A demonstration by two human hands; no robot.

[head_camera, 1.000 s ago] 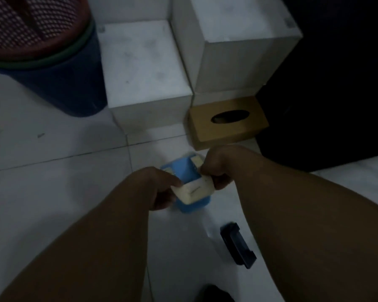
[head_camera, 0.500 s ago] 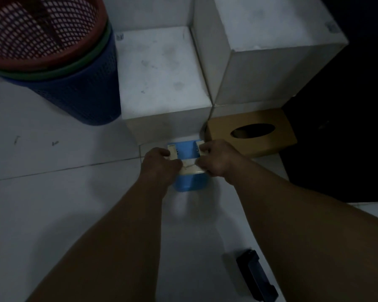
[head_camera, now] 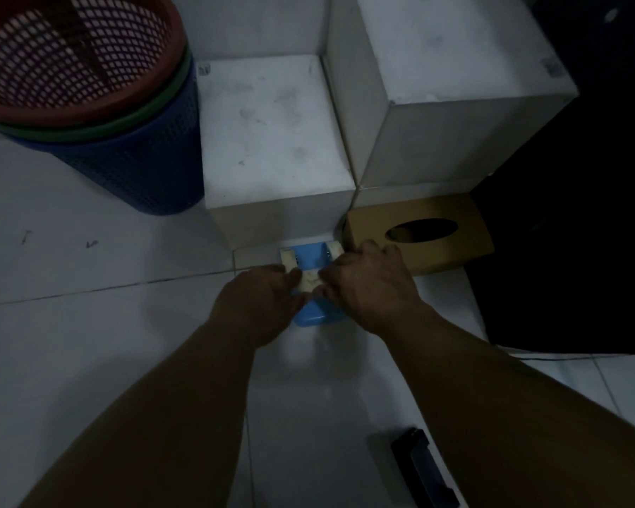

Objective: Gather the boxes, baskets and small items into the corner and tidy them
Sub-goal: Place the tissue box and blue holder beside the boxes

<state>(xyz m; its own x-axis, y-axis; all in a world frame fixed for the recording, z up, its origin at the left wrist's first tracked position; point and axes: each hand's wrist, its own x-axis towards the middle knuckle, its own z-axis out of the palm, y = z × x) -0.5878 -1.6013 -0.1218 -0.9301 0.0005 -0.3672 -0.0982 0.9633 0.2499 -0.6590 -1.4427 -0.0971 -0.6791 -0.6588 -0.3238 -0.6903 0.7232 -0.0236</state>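
Tiled floor (head_camera: pixel 70 361) under boxes (head_camera: pixel 272 133), baskets (head_camera: pixel 132 177)

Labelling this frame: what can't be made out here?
Head view only.
Small blue plastic box with cream clips: middle covered by left hand and right hand.
Stacked red, green, blue mesh baskets: cut by top and left edges.
Black flat object on floor: cut by bottom edge, too dark to identify.

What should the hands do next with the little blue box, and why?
Probably let go. Both the left hand and right hand hold the blue box, and it already sits close in front of the low white box, beside the brown box. A black thing lies alone on the floor, likely next to gather.
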